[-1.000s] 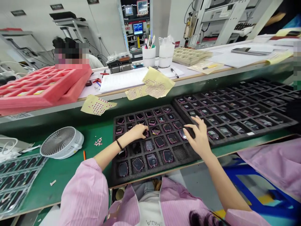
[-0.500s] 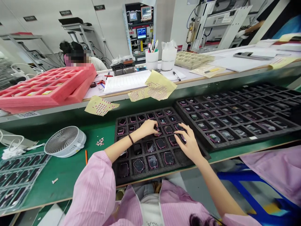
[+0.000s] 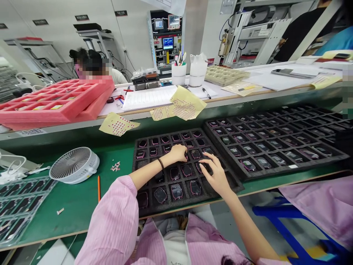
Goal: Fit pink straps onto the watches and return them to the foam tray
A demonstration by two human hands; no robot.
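A black foam tray (image 3: pixel 180 200) with square pockets lies in front of me, holding rows of smartwatch bodies with purple-pink frames. Over its middle, my left hand (image 3: pixel 178 152) has its fingers curled down and closed on a smartwatch (image 3: pixel 186 156), mostly hidden by the fingers. My right hand (image 3: pixel 217 175) hovers over the tray's right side, fingers spread and slightly bent. Its fingertips are close to a watch (image 3: pixel 198 168) in a pocket; whether they touch it I cannot tell. Nearer to me sits another watch (image 3: pixel 195 187) with a dark screen. Some watches in the back rows show small lit marks.
A second black foam tray (image 3: pixel 264 175) full of watches adjoins on the right. To the left are a white fan (image 3: pixel 74 165), an orange stick (image 3: pixel 99 188) and a clear tray (image 3: pixel 23 206). Yellow dotted sheets (image 3: pixel 189 103) hang from the shelf, where pink foam trays (image 3: pixel 66 114) rest.
My right hand has shifted slightly left and toward me. My left hand remains at the same watch, its fingers lower. Two lit watch screens at the back right are now dark.
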